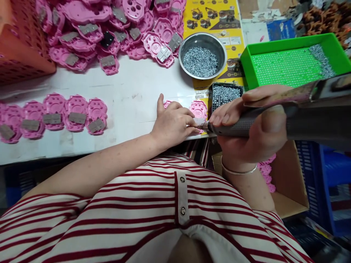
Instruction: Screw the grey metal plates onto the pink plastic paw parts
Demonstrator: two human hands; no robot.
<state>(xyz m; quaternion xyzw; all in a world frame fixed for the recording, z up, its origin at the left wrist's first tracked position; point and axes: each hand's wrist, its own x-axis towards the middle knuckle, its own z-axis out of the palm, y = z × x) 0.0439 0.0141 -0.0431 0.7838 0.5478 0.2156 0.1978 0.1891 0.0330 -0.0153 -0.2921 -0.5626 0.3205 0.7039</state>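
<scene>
palm down, left hand (172, 124) rests, its grip unclear, while right hand (242, 148) clasps driver (307, 122).

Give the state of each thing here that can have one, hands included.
left hand, fingers bent over a pink part
right hand, closed around screwdriver
screwdriver, tip at the pink part; cannot tell whether running
pink part, flat, partly covered
row of pink parts, flat, side by side
pink pile, heaped
bowl, partly filled with screws
black basket, holding screws
green tray, screws gathered toward right end
cardboard box, open, pink parts inside
</scene>
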